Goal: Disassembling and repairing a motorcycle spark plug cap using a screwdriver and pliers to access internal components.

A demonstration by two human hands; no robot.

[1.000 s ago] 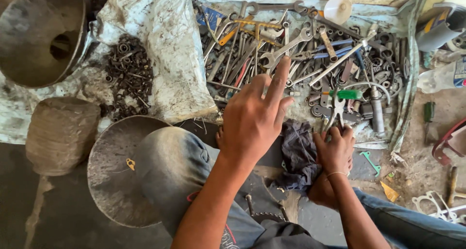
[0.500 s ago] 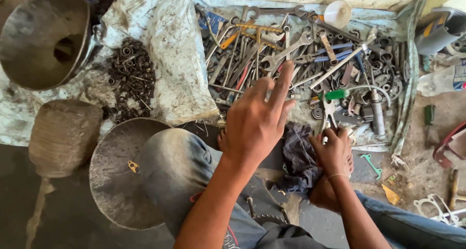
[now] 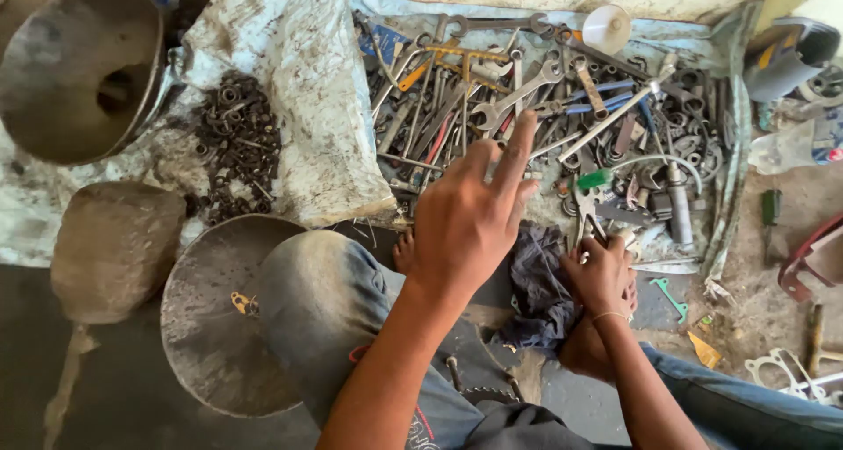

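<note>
My left hand (image 3: 470, 226) hovers over a heap of wrenches and spanners (image 3: 492, 108), fingers spread and pointing away from me, holding nothing. My right hand (image 3: 601, 274) is closed around the handles of a small pair of pliers (image 3: 587, 215), whose jaws point into the heap. A dark crumpled rag (image 3: 537, 283) lies between my hands, touching the right one. My bare foot (image 3: 404, 250) shows just left of the left wrist, and my grey-trousered knee (image 3: 325, 301) sits below it.
A pile of dark nuts and washers (image 3: 235, 147) lies on a dirty white sheet (image 3: 299, 81). To the left are a metal funnel-shaped part (image 3: 75, 72), a round block (image 3: 114, 248) and a metal disc (image 3: 206, 318). A green-handled tool (image 3: 771, 208) and gaskets (image 3: 781, 367) lie at the right.
My left hand has stayed over the tools with its fingers slightly more spread. The right hand has kept its grip in the same place.
</note>
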